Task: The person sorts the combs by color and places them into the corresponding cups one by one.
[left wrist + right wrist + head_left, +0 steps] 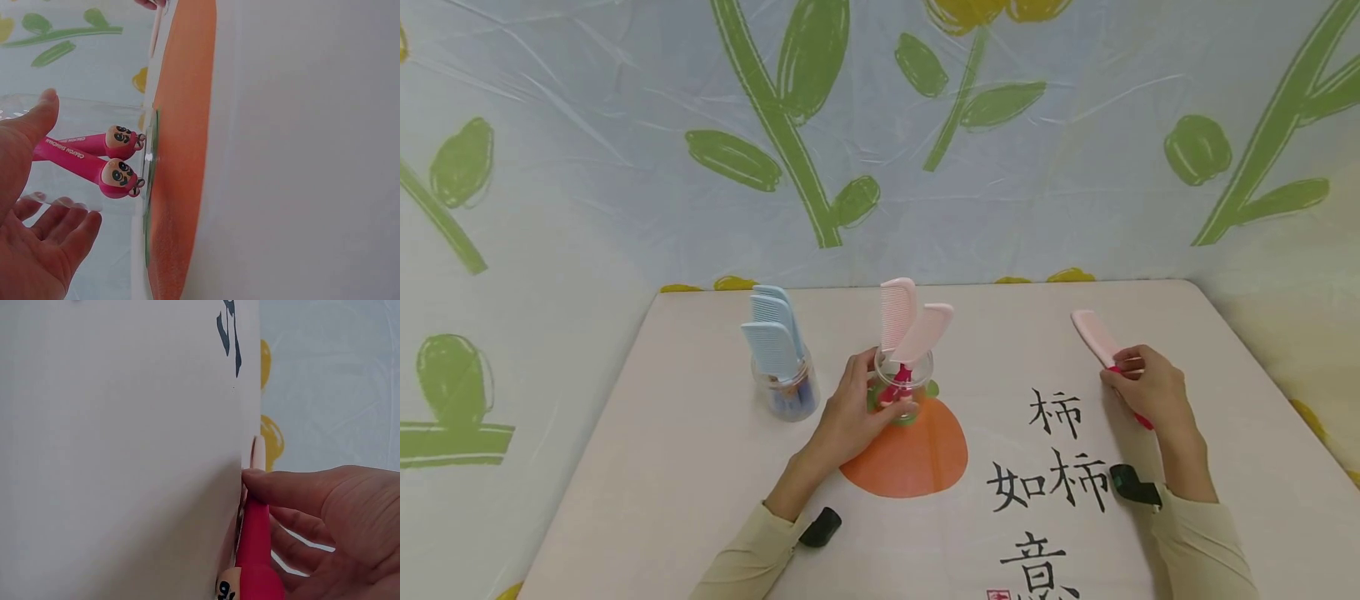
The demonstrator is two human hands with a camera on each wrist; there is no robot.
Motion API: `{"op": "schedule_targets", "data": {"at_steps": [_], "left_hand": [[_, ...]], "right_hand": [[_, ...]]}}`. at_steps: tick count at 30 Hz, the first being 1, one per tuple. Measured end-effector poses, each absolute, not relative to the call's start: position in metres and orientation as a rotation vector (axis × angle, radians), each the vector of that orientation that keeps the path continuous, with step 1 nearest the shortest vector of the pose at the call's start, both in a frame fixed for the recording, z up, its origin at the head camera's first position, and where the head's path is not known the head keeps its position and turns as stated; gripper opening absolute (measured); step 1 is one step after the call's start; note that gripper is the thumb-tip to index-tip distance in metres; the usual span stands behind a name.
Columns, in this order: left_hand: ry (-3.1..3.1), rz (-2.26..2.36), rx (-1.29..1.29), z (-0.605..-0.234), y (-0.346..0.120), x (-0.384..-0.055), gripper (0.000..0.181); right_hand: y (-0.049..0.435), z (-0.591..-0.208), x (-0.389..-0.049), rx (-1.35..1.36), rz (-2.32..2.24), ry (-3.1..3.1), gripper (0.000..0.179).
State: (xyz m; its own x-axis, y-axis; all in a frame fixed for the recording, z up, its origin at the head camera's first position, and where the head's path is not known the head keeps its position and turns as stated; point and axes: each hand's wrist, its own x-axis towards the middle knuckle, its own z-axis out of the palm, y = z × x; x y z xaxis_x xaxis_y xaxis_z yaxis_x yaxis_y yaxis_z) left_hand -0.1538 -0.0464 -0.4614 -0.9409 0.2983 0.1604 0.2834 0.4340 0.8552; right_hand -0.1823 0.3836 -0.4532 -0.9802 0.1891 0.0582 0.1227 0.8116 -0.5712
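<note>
My left hand [850, 421] grips a clear glass jar [927, 377] standing on the table, thumb on one side and fingers round the other. Two pink combs, one upright [897, 312] and one leaning right [928, 330], stick up out of it, handles down. In the left wrist view, their crimson handles [80, 161] end in small cartoon heads inside the glass. Over on the right, my right hand [1156, 390] pinches a third pink comb [1096, 335] by its crimson handle [253, 534], low along the tabletop, teeth end pointing away from me.
Left of my left hand stands another glass jar [792, 403] holding several light blue combs [772, 346]. The pale table cover [700, 500] carries a printed orange persimmon [917, 467] and black characters [1056, 479]. A flowered curtain [1000, 200] hangs behind the table's far edge.
</note>
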Motion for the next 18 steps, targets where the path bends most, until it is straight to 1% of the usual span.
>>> {"op": "schedule_targets", "data": {"at_steps": [10, 18], "left_hand": [[2.641, 1.573, 0.51, -0.461, -0.045, -0.154, 0.087], [2.649, 1.567, 0.506, -0.462, -0.046, -0.154, 0.088]], "right_hand": [[0.383, -0.444, -0.178, -0.222, 0.929, -2.856, 0.041], [0.381, -0.437, -0.178, -0.229, 1.001, -2.863, 0.044]]}}
